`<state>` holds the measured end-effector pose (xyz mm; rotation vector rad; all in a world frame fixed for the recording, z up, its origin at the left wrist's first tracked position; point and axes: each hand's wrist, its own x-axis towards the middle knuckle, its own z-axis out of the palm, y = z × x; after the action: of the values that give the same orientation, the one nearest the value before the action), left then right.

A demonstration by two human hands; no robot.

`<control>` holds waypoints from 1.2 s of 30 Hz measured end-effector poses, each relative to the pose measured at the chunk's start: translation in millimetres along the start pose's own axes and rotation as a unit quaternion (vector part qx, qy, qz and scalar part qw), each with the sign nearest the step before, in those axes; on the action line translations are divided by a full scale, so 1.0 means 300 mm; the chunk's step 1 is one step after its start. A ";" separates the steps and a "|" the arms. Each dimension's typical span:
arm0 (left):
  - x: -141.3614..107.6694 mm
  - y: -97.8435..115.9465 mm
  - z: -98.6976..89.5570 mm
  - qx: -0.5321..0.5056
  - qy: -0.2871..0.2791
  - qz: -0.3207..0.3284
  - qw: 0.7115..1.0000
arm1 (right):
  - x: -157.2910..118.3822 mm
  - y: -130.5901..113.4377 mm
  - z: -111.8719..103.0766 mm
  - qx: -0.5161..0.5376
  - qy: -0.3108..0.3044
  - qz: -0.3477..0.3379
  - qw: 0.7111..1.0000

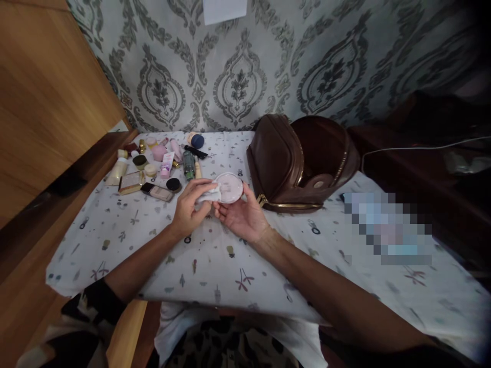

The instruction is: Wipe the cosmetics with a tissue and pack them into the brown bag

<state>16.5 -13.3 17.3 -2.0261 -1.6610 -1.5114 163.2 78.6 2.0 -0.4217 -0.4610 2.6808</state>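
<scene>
A round, pale pink, clear-rimmed disc (230,187) is held up over the middle of the table. My right hand (247,212) grips it from the right and below, its thumb at the rim. Against the disc's left side my left hand (193,204) pinches a folded white wipe (210,193). To the left of my hands lie several cosmetics, among them a glass foundation bottle (157,191), a round black lid (173,184), a green bottle (188,164) and a pink and white tube (167,164).
An open brown leather bag (276,156) stands behind and right of my hands. A pixelated flat object (387,227) lies at the right. The patterned white cloth (215,266) covers the table; wooden furniture (49,92) borders the left, wallpaper the back.
</scene>
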 end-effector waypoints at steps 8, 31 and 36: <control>-0.001 -0.013 0.013 -0.032 0.003 -0.135 0.990 | -0.001 0.008 0.004 -0.034 -0.012 -0.049 0.998; 0.008 -0.006 -0.005 -0.020 0.052 -0.091 0.994 | -0.009 0.008 0.013 -0.454 0.070 -0.296 0.837; 0.008 -0.024 0.000 -0.071 0.053 -0.168 0.982 | -0.004 0.015 0.006 -0.436 0.078 -0.322 0.837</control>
<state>10.4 -8.9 15.6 -1.7526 -1.9806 -1.8566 162.1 73.6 2.2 -0.5824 -1.4750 1.6410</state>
